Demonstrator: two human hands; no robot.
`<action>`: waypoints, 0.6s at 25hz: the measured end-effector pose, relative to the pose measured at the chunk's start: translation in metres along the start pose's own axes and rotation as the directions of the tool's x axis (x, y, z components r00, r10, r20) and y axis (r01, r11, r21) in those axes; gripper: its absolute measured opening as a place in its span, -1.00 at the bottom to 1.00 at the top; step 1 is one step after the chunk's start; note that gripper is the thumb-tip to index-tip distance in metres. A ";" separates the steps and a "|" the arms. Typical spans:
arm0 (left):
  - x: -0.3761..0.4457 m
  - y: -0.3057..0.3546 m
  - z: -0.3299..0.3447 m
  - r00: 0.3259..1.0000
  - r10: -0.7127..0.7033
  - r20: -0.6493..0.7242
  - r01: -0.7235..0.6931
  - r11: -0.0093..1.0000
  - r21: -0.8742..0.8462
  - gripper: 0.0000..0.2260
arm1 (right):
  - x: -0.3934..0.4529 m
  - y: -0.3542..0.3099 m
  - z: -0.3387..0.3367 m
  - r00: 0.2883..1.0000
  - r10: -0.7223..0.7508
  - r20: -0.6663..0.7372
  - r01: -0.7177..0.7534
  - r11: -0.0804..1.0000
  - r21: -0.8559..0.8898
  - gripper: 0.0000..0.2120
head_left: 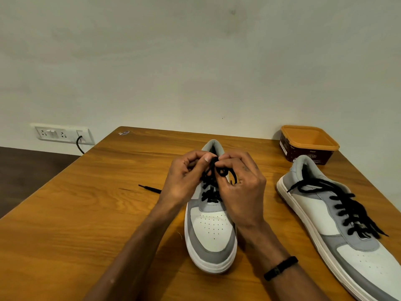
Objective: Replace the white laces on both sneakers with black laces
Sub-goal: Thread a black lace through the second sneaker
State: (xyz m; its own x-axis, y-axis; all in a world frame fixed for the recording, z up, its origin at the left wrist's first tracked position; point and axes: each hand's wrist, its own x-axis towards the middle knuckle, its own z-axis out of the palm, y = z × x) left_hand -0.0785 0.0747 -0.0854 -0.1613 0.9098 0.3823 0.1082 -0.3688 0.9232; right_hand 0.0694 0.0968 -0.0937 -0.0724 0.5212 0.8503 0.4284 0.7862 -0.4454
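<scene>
A grey-and-white sneaker (211,222) stands in the middle of the wooden table (86,203), toe pointing to 6 o'clock and heel to 12. Both hands meet over its upper eyelets. The left hand (184,177) comes in from 7 o'clock, its fingers curled, with thumb and forefinger pinching the black lace (211,183) near the top of the tongue. The right hand (240,181) comes in from 5 o'clock, its fingers likewise curled round the lace, pinching a small loop of it just beside the left fingertips. The lace already crosses the eyelets below the hands in several black rows. One free end (149,188) trails out past the left hand toward 9 o'clock and lies flat on the table, its tip well apart from the shoe. A dark band (281,268) circles the right wrist.

At 3 o'clock from the first shoe lies the second sneaker (338,227), toe toward 5 o'clock and heel toward 11. It is threaded with a black lace (347,207) along its whole row of eyelets, and the loose ends lie across the upper. The two shoes are near each other but not touching.

Behind the second sneaker, at 1 o'clock on the table, sits an open tub (309,145), brown outside and orange inside, just beside that shoe's heel. At 10 o'clock, on the wall (195,61) beyond the table's edge, is a white socket plate (63,134) with a black cord (79,144) hanging from it.
</scene>
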 end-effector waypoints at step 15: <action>0.009 -0.018 -0.030 0.931 0.170 -0.324 -0.057 0.942 0.332 -0.82 | -0.028 -0.006 -0.102 0.711 0.681 0.174 -0.683 0.611 0.401 -0.80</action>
State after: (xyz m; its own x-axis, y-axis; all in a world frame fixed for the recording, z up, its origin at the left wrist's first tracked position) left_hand -0.1113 0.0838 -0.0974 -0.4492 0.7223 0.5258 0.4365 -0.3361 0.8346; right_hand 0.1611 0.0441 -0.0861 0.0840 0.9639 0.2528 -0.0496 0.2574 -0.9650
